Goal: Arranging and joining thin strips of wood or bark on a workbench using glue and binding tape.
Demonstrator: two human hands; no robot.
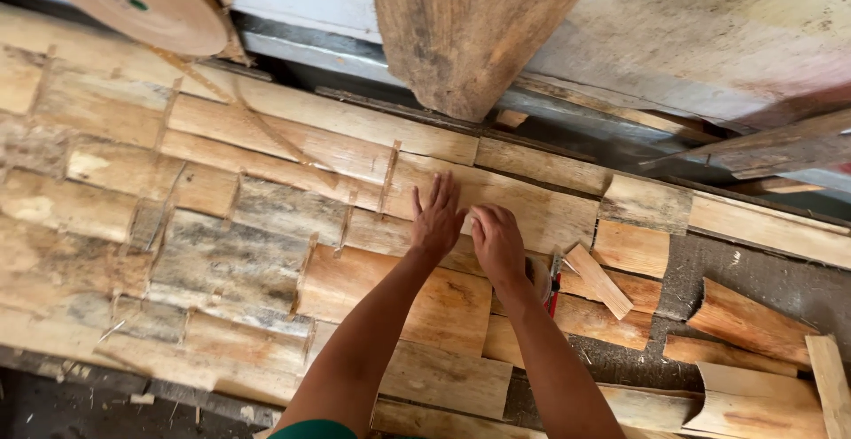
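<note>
Thin wood veneer sheets point(222, 253) lie edge to edge and overlapping across a work surface. My left hand point(437, 217) lies flat, fingers spread, on a pale veneer strip point(532, 204) near the middle. My right hand point(498, 242) sits right beside it, fingers curled down on the same strip, pressing at its lower edge. Neither hand grips a tool. Narrow brown tape strips point(388, 177) cross some seams between sheets. A tool with a red handle point(555, 281) lies just right of my right wrist.
A roll of brown tape point(137, 0) hangs at top left, its loose end trailing over the sheets. A thick wooden post point(470, 31) stands at top centre. Loose curled veneer offcuts point(749, 319) lie at right on a dark surface. Floor debris shows at bottom left.
</note>
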